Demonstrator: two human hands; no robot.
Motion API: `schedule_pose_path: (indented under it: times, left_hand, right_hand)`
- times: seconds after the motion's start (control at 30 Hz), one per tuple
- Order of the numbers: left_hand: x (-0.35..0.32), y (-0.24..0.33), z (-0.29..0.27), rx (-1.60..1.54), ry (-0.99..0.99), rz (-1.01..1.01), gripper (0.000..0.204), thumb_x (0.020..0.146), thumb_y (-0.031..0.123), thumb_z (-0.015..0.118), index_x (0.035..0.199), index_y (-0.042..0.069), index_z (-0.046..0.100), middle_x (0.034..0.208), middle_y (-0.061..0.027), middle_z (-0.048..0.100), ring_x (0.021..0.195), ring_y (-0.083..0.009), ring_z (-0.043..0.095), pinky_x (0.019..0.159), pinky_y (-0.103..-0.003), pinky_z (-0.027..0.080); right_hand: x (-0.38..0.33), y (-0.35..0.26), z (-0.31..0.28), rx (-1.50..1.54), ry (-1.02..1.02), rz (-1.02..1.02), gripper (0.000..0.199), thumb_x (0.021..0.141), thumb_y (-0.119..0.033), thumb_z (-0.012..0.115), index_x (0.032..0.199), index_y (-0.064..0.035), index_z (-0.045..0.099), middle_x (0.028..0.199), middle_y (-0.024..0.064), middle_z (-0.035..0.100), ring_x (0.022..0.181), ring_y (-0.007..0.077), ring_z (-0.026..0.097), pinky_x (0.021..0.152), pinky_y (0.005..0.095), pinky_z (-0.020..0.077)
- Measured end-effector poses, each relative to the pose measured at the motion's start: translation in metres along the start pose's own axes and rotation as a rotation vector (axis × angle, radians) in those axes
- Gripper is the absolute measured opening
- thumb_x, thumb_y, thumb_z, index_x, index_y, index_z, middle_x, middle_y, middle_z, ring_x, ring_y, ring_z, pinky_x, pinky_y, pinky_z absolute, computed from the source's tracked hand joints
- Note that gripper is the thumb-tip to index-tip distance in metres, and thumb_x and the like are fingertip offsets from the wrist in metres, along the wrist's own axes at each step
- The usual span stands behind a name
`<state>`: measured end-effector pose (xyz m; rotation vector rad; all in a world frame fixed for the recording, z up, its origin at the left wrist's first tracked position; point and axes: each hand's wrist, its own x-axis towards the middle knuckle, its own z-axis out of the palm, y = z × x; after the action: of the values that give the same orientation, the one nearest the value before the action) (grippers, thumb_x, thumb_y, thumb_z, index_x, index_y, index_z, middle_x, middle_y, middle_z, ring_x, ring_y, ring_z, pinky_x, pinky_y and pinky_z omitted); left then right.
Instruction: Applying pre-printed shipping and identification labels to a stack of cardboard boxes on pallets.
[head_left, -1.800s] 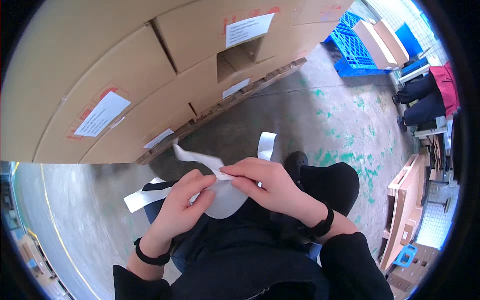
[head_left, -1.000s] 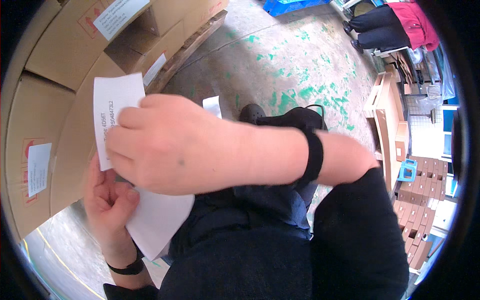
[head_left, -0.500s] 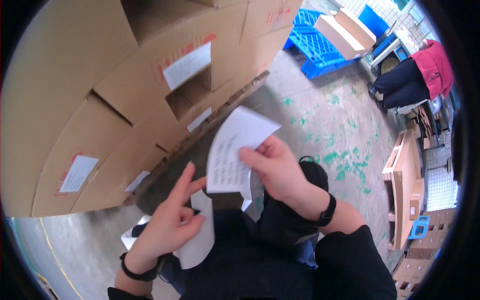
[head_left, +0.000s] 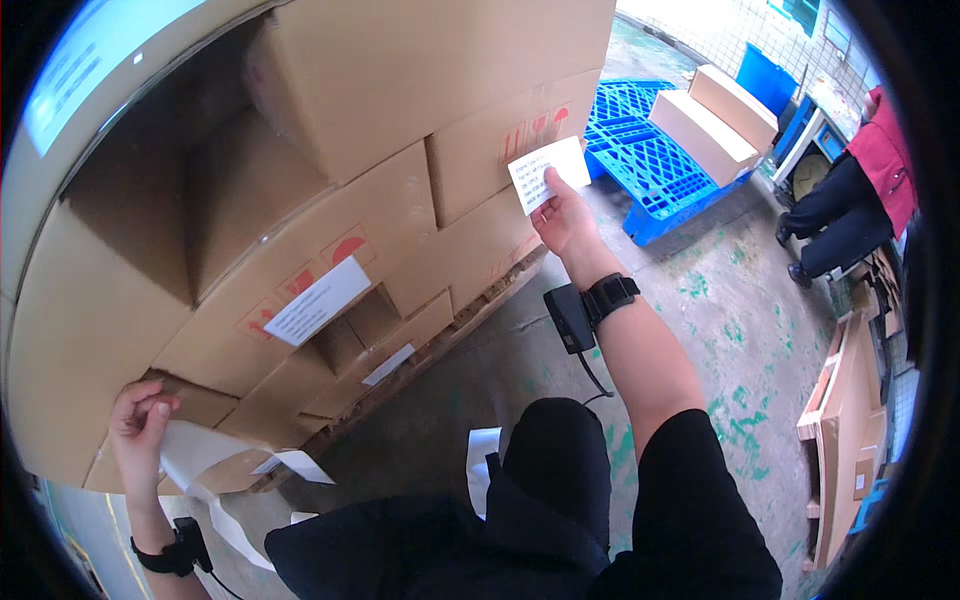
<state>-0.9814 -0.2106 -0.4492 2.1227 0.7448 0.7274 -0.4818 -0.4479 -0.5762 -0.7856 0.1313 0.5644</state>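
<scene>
My right hand (head_left: 565,222) is closed, pinching a printed white label (head_left: 553,163) between thumb and fingers. The label is up at the far end of the carton stack, beside the red printed marks on a cardboard box (head_left: 480,185); whether it touches the box I cannot tell. At the lower left, my left hand (head_left: 142,422) is up against the near cartons with its fingers curled. From it trails a long white paper strip (head_left: 195,458), which hangs down past my wrist. Another white label (head_left: 318,300) is stuck on a middle carton.
Stacked cartons with gaps between them fill the left, resting on a wooden pallet (head_left: 500,290). A blue plastic pallet (head_left: 650,165) bearing long cardboard boxes (head_left: 705,135) stands beyond. A person in a red top (head_left: 885,155) is at the right, above wooden frames (head_left: 845,440).
My hands have moved apart: the right carried the label forward to the far carton, the left went out to the near cartons with the strip. My view has shifted too.
</scene>
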Motion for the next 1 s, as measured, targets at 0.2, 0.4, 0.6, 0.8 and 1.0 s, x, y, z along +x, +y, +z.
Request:
schedule_pose_path:
  times: [0.2, 0.4, 0.6, 0.8, 1.0]
  left_hand:
    - [0.0, -0.002, -0.001, -0.006, 0.08, -0.025, 0.019, 0.081, 0.005, 0.062, 0.099, 0.002, 0.057, 0.081, -0.0055, 0.063, 0.075, -0.0101, 0.058, 0.071, -0.022, 0.044]
    - [-0.001, -0.001, 0.0, 0.052, 0.106, -0.045, 0.019, 0.081, 0.006, 0.061, 0.099, 0.003, 0.056, 0.081, -0.0055, 0.062, 0.075, -0.0103, 0.058, 0.07, -0.021, 0.044]
    - [-0.002, -0.004, -0.002, 0.056, 0.102, -0.048, 0.02, 0.081, 0.006, 0.061, 0.1, 0.003, 0.056, 0.079, -0.0047, 0.061, 0.074, -0.0102, 0.058, 0.071, -0.022, 0.044]
    - [-0.005, -0.009, -0.004, 0.034, 0.13, -0.025, 0.02, 0.081, 0.006, 0.062, 0.1, 0.003, 0.056, 0.079, -0.0039, 0.061, 0.074, -0.0104, 0.058, 0.074, -0.024, 0.045]
    - [-0.006, -0.009, -0.008, 0.07, 0.138, -0.03, 0.018, 0.081, 0.007, 0.062, 0.098, 0.003, 0.057, 0.078, -0.0028, 0.059, 0.075, -0.0103, 0.057, 0.074, -0.024, 0.045]
  right_hand:
    - [0.048, 0.001, -0.002, 0.071, -0.108, -0.004, 0.03, 0.084, -0.024, 0.061, 0.108, -0.0091, 0.052, 0.096, 0.0, 0.06, 0.089, 0.0128, 0.058, 0.075, 0.0273, 0.0467]
    - [0.071, 0.003, -0.006, 0.113, -0.192, 0.031, 0.029, 0.087, -0.023, 0.056, 0.111, -0.0077, 0.051, 0.104, 0.0031, 0.06, 0.095, 0.0147, 0.058, 0.081, 0.0294, 0.0482]
    - [0.08, 0.007, -0.001, 0.049, -0.21, -0.093, 0.029, 0.088, -0.025, 0.055, 0.11, -0.0063, 0.051, 0.102, 0.0046, 0.061, 0.091, 0.0159, 0.06, 0.078, 0.0292, 0.0497]
    - [0.079, -0.003, -0.007, -0.418, -0.176, -0.076, 0.027, 0.084, -0.027, 0.061, 0.098, -0.0051, 0.053, 0.083, 0.0017, 0.062, 0.067, 0.0089, 0.059, 0.054, 0.0211, 0.0472]
    - [0.064, -0.003, -0.006, -0.175, -0.157, -0.026, 0.018, 0.084, -0.025, 0.061, 0.091, -0.0098, 0.054, 0.082, -0.0009, 0.061, 0.069, 0.0067, 0.058, 0.057, 0.0193, 0.0451]
